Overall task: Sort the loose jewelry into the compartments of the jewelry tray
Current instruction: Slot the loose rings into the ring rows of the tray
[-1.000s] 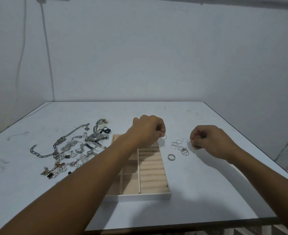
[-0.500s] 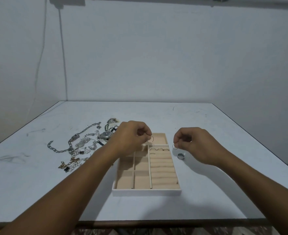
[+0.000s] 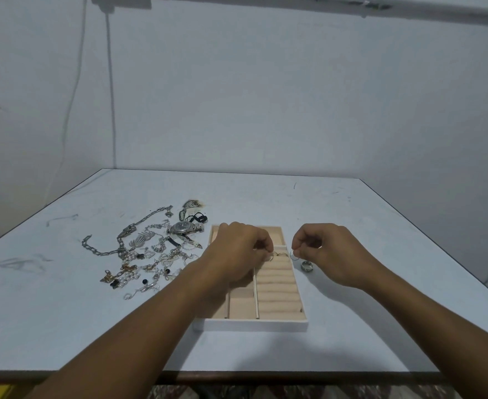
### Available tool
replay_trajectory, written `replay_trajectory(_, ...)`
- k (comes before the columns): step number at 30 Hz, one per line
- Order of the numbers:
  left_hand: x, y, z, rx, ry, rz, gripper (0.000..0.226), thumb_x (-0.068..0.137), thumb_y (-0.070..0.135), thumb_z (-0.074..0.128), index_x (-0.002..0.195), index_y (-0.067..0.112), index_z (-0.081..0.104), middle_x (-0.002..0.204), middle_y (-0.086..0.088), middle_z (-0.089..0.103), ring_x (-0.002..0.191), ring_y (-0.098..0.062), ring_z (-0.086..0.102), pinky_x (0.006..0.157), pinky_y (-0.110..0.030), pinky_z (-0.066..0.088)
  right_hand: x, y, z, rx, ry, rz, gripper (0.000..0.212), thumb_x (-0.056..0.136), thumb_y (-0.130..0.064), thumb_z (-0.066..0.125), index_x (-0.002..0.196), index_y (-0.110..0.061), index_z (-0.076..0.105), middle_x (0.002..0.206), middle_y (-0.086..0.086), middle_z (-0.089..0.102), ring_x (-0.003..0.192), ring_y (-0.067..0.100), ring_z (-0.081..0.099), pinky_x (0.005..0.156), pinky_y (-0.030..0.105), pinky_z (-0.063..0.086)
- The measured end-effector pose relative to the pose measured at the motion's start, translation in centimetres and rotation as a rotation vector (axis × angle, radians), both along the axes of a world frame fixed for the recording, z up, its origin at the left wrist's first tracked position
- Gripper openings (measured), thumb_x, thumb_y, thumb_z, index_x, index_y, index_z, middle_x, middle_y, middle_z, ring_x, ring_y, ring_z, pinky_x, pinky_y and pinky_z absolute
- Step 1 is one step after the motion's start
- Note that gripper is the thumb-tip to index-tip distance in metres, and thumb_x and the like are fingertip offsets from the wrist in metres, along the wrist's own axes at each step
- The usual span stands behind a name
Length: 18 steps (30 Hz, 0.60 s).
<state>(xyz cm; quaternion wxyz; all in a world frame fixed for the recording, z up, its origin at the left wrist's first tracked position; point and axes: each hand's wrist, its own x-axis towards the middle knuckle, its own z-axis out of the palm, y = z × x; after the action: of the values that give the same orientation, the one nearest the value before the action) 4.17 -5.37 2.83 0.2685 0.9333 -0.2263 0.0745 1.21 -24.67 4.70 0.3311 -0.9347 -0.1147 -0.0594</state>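
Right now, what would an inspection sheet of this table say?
Surface: pale table, scuffed with dark marks.
Job's things: jewelry tray at centre; thin rings set in its ring rolls; wide ring on the table right of it.
Clutter: tangled chains and charms and a wristwatch, left of the tray.
Hands: left hand pinching a ring at the rolls; right hand pinching a thin ring.
Cables: two cords down the wall.
Surroundings: bare wall.
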Motion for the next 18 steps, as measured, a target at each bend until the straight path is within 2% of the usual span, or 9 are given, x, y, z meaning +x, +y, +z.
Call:
replay_trajectory(4,0.35,-0.04,-0.31,0.039,-0.025,-0.029,0.002,0.084,0.029,0.070,0.084,0.027,0.070,0.056,0.022,0.053,0.075,-0.005,0.059,0.095,-0.040,0.042,-0.06,-0.14,-0.15,0.003,0.003,-0.006,0.017,0.086,-0.011,0.067,0.074,-0.023,0.066,0.072,-0.002,0.068,0.059,0.009,0.059,0.056,0.009,0.043)
replay_trajectory(7,0.50,0.00,-0.49,0.064,-0.045,-0.039,0.007,0.085,0.031,0.069,0.088,0.025,0.071,0.058,0.022,0.053,0.079,-0.007,0.061,0.096,-0.038,0.041,-0.06,-0.17,-0.26,0.001,0.005,-0.007,0.016,0.086,-0.012,0.067,0.074,-0.023,0.066,0.073,-0.001,0.068,0.062,0.011,0.059,0.057,0.009,0.043)
replay_trajectory(9,0.49,-0.04,-0.54,0.096,-0.067,-0.042,0.010,0.087,0.032,0.067,0.092,0.026,0.072,0.067,0.018,0.061,0.084,-0.008,0.062,0.096,-0.036,0.040,-0.05,-0.20,-0.32,0.001,0.007,-0.003,0.017,0.086,-0.012,0.067,0.074,-0.023,0.066,0.074,0.000,0.069,0.064,0.013,0.061,0.058,0.009,0.043)
replay_trajectory(11,0.47,-0.09,-0.55,0.146,-0.098,-0.039,0.012,0.088,0.034,0.064,0.097,0.028,0.072,0.085,0.012,0.071,0.090,-0.009,0.062,0.093,-0.032,0.037,-0.11,-0.22,-0.39,0.004,0.012,0.002,0.016,0.086,-0.011,0.066,0.074,-0.022,0.066,0.074,0.000,0.069,0.064,0.014,0.062,0.058,0.009,0.043)
replay_trajectory(13,0.47,-0.11,-0.53,0.190,-0.124,-0.036,0.015,0.090,0.034,0.062,0.101,0.030,0.071,0.095,0.010,0.072,0.096,-0.010,0.060,0.089,-0.030,0.033,-0.14,-0.23,-0.44,0.000,0.006,0.003,0.016,0.086,-0.011,0.066,0.074,-0.022,0.066,0.073,-0.001,0.069,0.064,0.014,0.063,0.057,0.009,0.043)
replay_trajectory(18,0.41,-0.09,-0.53,0.247,-0.152,-0.042,0.019,0.093,0.032,0.058,0.107,0.032,0.070,0.102,0.008,0.069,0.102,-0.012,0.057,0.083,-0.030,0.027,-0.04,-0.18,-0.49,-0.014,-0.005,-0.004,0.017,0.086,-0.011,0.067,0.074,-0.022,0.066,0.071,-0.004,0.068,0.060,0.009,0.060,0.056,0.008,0.042)
